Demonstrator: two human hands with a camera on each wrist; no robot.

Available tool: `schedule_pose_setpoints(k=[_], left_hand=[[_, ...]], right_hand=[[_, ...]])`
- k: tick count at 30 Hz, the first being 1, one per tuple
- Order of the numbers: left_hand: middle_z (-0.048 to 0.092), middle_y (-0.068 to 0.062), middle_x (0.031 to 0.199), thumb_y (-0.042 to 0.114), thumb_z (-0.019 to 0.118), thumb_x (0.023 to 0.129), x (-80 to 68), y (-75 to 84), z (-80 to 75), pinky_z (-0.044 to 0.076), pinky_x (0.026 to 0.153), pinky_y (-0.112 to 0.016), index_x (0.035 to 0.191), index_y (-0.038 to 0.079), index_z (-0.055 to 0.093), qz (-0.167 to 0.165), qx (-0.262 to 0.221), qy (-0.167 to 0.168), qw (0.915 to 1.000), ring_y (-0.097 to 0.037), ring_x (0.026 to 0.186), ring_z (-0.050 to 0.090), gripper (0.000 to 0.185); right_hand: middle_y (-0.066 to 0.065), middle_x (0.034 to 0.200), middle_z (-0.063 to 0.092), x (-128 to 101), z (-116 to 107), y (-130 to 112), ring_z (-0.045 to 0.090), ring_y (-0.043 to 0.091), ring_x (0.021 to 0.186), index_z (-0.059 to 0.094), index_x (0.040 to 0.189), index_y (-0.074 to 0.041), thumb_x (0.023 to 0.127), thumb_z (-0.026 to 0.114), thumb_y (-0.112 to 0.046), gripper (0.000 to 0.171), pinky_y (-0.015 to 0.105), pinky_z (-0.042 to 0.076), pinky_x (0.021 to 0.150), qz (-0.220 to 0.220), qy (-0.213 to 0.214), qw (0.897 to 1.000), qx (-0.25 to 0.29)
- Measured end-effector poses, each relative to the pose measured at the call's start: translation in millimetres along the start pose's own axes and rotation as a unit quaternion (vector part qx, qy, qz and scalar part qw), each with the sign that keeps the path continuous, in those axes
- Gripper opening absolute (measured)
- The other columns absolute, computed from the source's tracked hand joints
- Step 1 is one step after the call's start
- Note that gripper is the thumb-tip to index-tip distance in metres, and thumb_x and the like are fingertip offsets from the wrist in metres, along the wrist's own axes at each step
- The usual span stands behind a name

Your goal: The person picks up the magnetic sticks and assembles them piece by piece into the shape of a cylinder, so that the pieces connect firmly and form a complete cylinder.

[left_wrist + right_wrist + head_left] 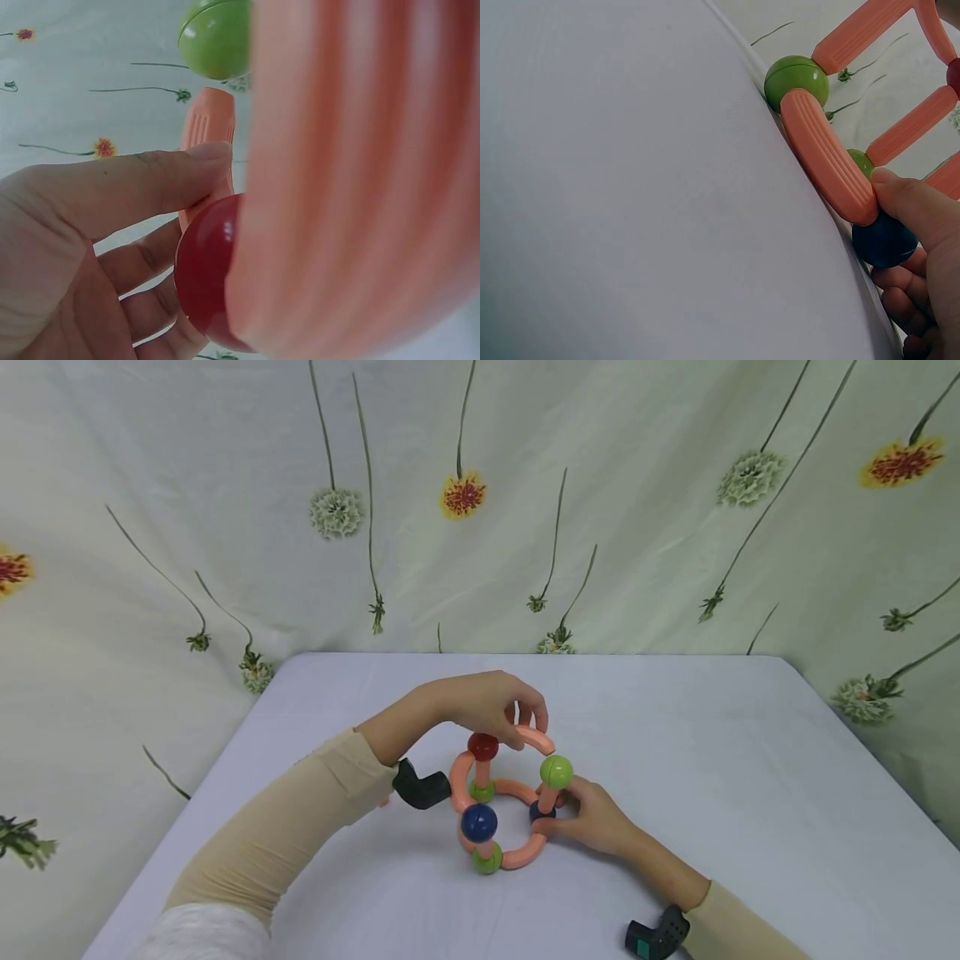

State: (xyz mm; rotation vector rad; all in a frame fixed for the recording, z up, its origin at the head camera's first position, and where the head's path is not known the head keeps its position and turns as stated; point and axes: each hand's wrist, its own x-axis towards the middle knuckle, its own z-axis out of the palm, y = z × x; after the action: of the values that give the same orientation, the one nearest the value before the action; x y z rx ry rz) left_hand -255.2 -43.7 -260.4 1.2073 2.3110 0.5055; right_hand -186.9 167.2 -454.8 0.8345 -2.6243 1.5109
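Note:
A toy frame of curved orange rods and coloured balls stands on the pale table. My left hand reaches over it and pinches the top curved orange rod beside the red ball. In the left wrist view the thumb presses a rod next to the red ball. My right hand pinches the base ring at a dark blue ball, below a green ball. In the right wrist view the thumb lies on the blue ball and orange rod.
A flowered curtain hangs behind and beside the table. Another blue ball and a green ball sit at the frame's near side. Black wrist mounts show on the left arm and the right arm.

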Motion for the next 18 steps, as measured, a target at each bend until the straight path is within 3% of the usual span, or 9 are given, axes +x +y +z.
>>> schedule_pose_setpoints(k=[12, 15, 18], left_hand=[[0.064, 0.004, 0.095, 0.017, 0.072, 0.088, -4.4, -5.6, 3.3, 0.051, 0.071, -0.028, 0.109, 0.02, 0.068, 0.016, -0.01, 0.009, 0.9998, -0.013, 0.092, 0.06, 0.021], [0.065, 0.004, 0.1, 0.024, 0.068, 0.092, -13.7, -16.5, 6.6, 0.052, 0.075, -0.03, 0.115, 0.019, 0.067, 0.012, -0.044, 0.037, 0.9982, -0.013, 0.097, 0.06, 0.024], [0.066, 0.0, 0.106, 0.026, 0.06, 0.097, -28.9, -33.7, 16.3, 0.051, 0.081, -0.034, 0.12, 0.014, 0.066, 0.004, -0.1, 0.097, 0.9902, -0.019, 0.1, 0.06, 0.027]], right_hand=[[-0.002, 0.104, 0.066, -0.2, -0.4, 0.9, 0.059, 0.012, 0.093, 0.063, 0.095, -0.017, 0.08, 0.081, -0.023, 0.024, 0.032, 0.048, 0.085, -0.03, -0.003, 0.999, 0.016], [-0.002, 0.103, 0.065, -0.8, 0.1, 0.0, 0.058, 0.012, 0.092, 0.064, 0.096, -0.016, 0.08, 0.082, -0.024, 0.025, 0.032, 0.048, 0.084, -0.024, -0.001, 1.0, 0.012], [-0.003, 0.103, 0.065, -0.8, 0.0, -1.8, 0.057, 0.011, 0.091, 0.063, 0.098, -0.017, 0.08, 0.082, -0.028, 0.028, 0.031, 0.047, 0.083, -0.009, -0.002, 1.0, 0.01]])
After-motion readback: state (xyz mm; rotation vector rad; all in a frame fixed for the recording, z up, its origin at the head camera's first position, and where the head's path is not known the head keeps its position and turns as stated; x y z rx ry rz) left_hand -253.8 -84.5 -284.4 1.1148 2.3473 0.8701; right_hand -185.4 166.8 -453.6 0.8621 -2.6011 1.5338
